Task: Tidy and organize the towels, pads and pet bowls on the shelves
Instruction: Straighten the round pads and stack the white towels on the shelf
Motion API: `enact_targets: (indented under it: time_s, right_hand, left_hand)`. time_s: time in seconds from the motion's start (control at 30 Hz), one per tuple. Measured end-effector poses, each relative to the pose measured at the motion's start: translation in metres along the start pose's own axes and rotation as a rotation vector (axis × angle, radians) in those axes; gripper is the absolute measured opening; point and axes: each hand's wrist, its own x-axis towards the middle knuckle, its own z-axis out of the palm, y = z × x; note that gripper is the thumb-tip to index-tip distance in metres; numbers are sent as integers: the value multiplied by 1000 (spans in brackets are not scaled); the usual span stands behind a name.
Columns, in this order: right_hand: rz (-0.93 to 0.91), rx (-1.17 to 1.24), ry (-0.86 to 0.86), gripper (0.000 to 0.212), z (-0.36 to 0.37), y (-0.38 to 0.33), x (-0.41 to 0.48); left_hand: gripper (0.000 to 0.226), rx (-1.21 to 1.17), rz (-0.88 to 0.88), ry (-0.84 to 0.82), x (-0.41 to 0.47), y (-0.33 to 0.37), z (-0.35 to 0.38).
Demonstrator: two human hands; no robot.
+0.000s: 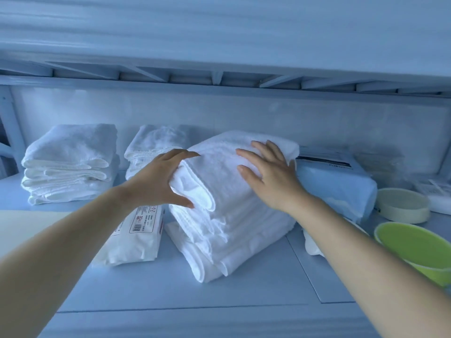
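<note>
Head view: left hand (158, 181) grips the folded edge of the towel stack (231, 215), right hand (268, 176) spread flat on top; likely soft, floppy, best lifted from beneath.

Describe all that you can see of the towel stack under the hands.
The towel stack is white, soft-looking cloth: several folded towels piled on the shelf, lying askew to its front edge. Rounded folds face the front left. The left hand grips the top towel's fold, thumb below; the right hand rests flat on top. A blue pack lies close at its right.
</note>
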Motion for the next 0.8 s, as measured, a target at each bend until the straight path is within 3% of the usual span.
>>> enact_targets:
  time_s: [0.1,0.33,0.5,0.67,0.8]
  right_hand:
    - [-43,203,32,39,10,2,-8]
    - [-123,316,-3,34,7,20,2]
    - [-92,327,47,34,12,19,-2]
    - [-24,344,204,32,19,5,-14]
    - [-102,199,126,35,12,1,-20]
  left_hand:
    - [103,38,-34,29,-8,10,2]
    - [92,124,-101,104,-26,26,9]
    - [94,144,-118,102,-28,32,11]
    - [100,166,-108,91,-27,30,11]
    - [106,257,-85,62,-28,26,9]
